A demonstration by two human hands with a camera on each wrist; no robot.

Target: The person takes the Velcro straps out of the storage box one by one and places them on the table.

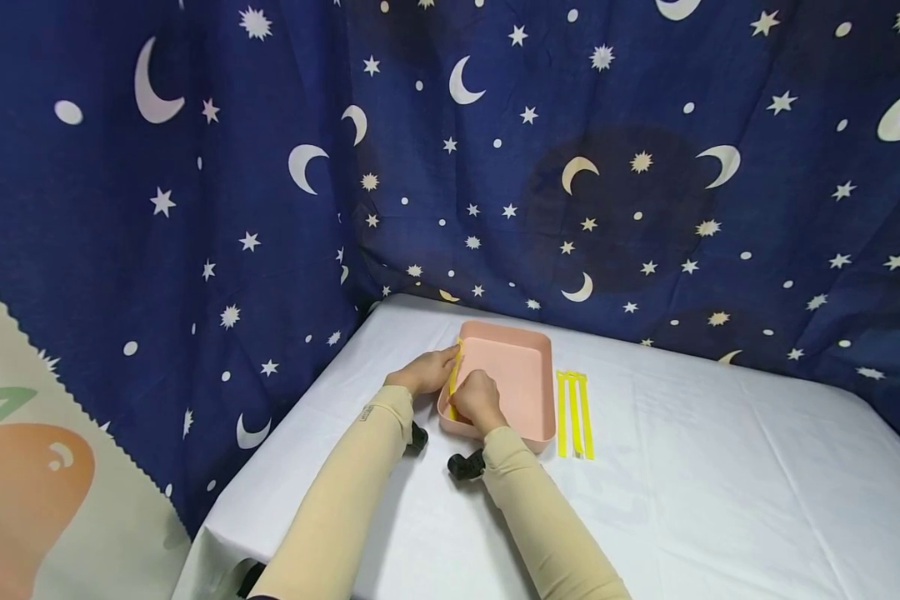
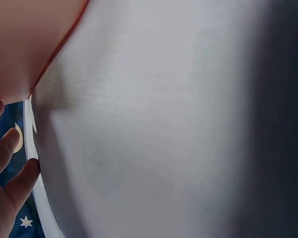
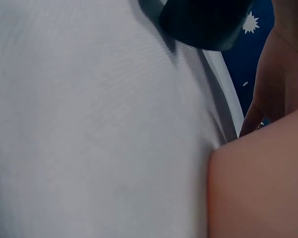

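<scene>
A pink rectangular tray (image 1: pixel 517 379) stands on the table, with a flat yellow strip (image 1: pixel 456 375) along its left inner wall. My right hand (image 1: pixel 477 398) reaches into the tray with curled fingers at the strip's near end; its fingertips are hidden. At the left rim, my left hand (image 1: pixel 426 371) lies against the wall beside the strip's far half. Spread fingers (image 2: pixel 22 183) of that hand show by the tray's outer side in the left wrist view, where the thumb is out of sight.
Several yellow strips (image 1: pixel 573 415) lie side by side just right of the tray. A white cloth covers the table (image 1: pixel 720 483). Dark blue curtains (image 1: pixel 630 108) with moons and stars hang behind and to the left. Black wrist devices (image 1: pixel 465 467) sit under both wrists.
</scene>
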